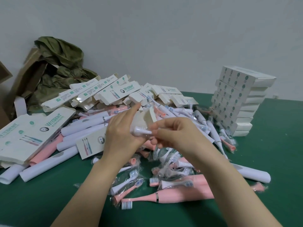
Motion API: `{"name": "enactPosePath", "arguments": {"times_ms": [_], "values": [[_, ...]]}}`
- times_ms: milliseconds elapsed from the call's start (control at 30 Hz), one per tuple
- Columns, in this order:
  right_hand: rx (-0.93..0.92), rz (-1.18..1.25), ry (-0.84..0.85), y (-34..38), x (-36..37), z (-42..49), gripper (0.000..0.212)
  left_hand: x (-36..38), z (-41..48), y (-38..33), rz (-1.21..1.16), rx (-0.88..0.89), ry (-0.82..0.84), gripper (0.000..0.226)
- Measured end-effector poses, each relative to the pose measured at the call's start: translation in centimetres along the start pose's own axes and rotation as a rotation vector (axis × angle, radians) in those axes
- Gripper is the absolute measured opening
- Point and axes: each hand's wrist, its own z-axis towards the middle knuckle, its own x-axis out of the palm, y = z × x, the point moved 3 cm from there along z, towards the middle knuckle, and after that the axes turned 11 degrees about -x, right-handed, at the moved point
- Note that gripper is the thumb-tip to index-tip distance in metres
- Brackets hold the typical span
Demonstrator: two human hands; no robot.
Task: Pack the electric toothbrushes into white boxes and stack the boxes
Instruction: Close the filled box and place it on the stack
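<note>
Green table (49, 202) under a pale wall carries everything. Flattened box blanks (32, 133) lie along its left edge, within easy reach for folding. Your left hand (121, 133) curls round a white box (91, 143) over the table's middle, its open end tilted toward your right to take parts. Your right hand (177, 133) pinches a plastic-wrapped brush head (142, 131) at that mouth, probably to slide it in. Loose toothbrushes (180, 195) heap beneath, and finished boxes (237, 102) stand stacked near the far right edge, out of your way.
</note>
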Motion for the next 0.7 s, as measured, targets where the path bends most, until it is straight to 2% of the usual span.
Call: {"name": "enactPosePath", "arguments": {"times_ms": [133,267,367,500,700], "values": [[-0.078,-0.213,-0.175,-0.4,-1.3,-0.1,0.019,0.0,0.0,0.2,0.002,-0.015,0.012,0.074],[-0.102,-0.167,-0.227,0.0,-1.8,0.7,0.019,0.4,-0.2,0.4,0.034,0.023,0.010,0.075],[-0.101,-0.194,-0.212,0.1,-1.8,1.4,0.021,0.6,-0.3,0.5,0.044,0.011,-0.003,0.076],[-0.165,-0.488,-0.157,0.6,-2.0,2.5,0.022,0.7,-0.3,0.8,0.047,0.026,0.000,0.077],[-0.226,-0.737,-0.136,1.4,-2.7,3.0,0.018,0.6,-0.2,0.4,0.049,0.068,0.002,0.073]]}}
